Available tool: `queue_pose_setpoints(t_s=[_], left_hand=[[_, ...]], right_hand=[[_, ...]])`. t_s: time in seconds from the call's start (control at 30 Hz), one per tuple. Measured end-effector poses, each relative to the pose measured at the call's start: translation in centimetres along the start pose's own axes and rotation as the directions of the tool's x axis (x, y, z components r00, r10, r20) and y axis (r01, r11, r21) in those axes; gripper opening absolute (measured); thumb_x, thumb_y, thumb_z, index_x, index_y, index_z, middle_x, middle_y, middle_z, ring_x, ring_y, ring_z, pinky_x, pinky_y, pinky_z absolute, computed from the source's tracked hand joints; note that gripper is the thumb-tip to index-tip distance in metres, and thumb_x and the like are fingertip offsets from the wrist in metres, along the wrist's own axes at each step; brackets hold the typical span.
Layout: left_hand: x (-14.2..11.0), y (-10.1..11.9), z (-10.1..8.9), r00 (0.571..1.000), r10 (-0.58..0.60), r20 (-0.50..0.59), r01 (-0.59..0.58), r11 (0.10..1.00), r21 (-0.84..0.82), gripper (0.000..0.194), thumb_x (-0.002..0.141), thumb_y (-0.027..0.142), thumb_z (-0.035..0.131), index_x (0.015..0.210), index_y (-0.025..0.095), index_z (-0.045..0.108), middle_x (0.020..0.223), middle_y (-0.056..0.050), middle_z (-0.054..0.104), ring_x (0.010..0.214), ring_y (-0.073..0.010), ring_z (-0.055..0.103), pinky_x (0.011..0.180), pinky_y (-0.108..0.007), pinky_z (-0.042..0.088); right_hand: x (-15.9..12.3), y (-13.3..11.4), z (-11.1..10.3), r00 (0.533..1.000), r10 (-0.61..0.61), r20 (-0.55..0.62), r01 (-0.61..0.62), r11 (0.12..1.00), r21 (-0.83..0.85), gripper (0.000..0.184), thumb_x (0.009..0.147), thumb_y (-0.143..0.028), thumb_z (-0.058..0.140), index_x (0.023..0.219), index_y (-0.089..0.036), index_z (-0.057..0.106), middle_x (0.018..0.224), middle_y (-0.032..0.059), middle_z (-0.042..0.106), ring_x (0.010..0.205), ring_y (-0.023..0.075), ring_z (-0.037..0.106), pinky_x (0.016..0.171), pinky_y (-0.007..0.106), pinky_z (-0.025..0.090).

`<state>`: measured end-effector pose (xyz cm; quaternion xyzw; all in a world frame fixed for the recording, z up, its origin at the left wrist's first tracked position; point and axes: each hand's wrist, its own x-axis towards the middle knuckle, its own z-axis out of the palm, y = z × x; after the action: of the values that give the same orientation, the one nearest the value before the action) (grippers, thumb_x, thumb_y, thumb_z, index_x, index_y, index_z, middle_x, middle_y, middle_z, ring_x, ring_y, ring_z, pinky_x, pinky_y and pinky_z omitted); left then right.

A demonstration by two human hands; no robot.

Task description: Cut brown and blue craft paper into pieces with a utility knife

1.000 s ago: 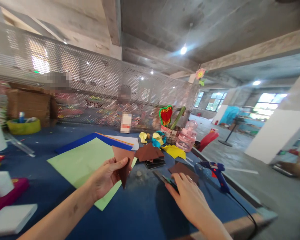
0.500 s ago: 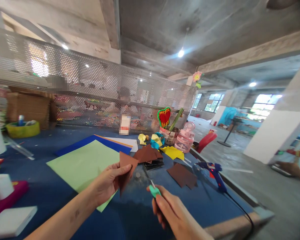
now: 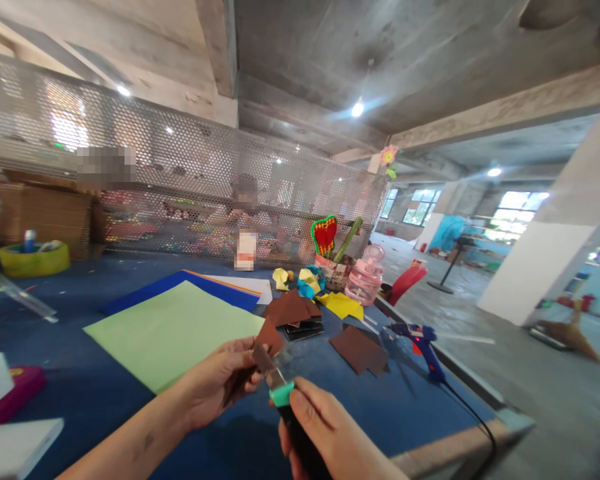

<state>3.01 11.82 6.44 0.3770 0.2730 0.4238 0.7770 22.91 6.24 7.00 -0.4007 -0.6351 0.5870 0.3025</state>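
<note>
My left hand (image 3: 225, 373) is closed on a folded piece of brown paper (image 3: 270, 337), which sticks up beyond the fingers. My right hand (image 3: 325, 427) grips a utility knife (image 3: 282, 395) with a black handle and a green collar. Its blade is out and lies against or just in front of the brown paper, by my left fingertips; whether it touches is hard to tell. Beyond the hands a stack of brown paper pieces (image 3: 290, 309) rests on the blue table, with more brown sheets (image 3: 359, 349) to its right.
A light green sheet (image 3: 170, 327) lies over blue paper (image 3: 130, 295) at left. A blue glue gun (image 3: 427, 343) with a cord sits near the right table edge. Behind are crumpled papers (image 3: 313, 280), a pink bottle (image 3: 364, 280) and a perforated screen (image 3: 195, 180). A white box (image 3: 17, 447) stands front left.
My right hand has raised the utility knife up and left to the brown paper. My left hand has turned the paper, so less of it shows. The view has shifted slightly.
</note>
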Motion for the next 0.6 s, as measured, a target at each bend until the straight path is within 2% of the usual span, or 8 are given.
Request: queue_pose_setpoints(t_s=[0.43,0.6], left_hand=[[-0.3,-0.2,0.3,0.985,-0.048,0.166,0.052,0.998,-0.023,0.018,0.091,0.021,0.064,0.078,0.013,0.055,0.06,0.01,0.046,0.043,-0.0011,0.036,0.039,-0.012,0.03],[-0.5,-0.1,0.9,0.975,-0.06,0.212,0.064,0.998,-0.013,0.015,0.086,0.015,0.067,0.077,0.013,0.055,0.058,0.01,0.044,0.043,-0.0008,0.031,0.039,-0.012,0.026]], right_hand=[[-0.9,-0.8,-0.2,0.999,0.004,-0.043,-0.012,0.985,-0.174,0.052,0.095,-0.07,0.037,0.092,-0.02,0.05,0.068,-0.0029,0.058,0.043,0.0042,0.046,0.039,0.015,0.032],[-1.6,-0.6,-0.4,0.998,0.013,-0.055,-0.026,0.969,-0.244,0.053,0.097,-0.069,0.035,0.088,-0.02,0.051,0.065,-0.0033,0.056,0.044,0.0046,0.045,0.041,0.016,0.032]])
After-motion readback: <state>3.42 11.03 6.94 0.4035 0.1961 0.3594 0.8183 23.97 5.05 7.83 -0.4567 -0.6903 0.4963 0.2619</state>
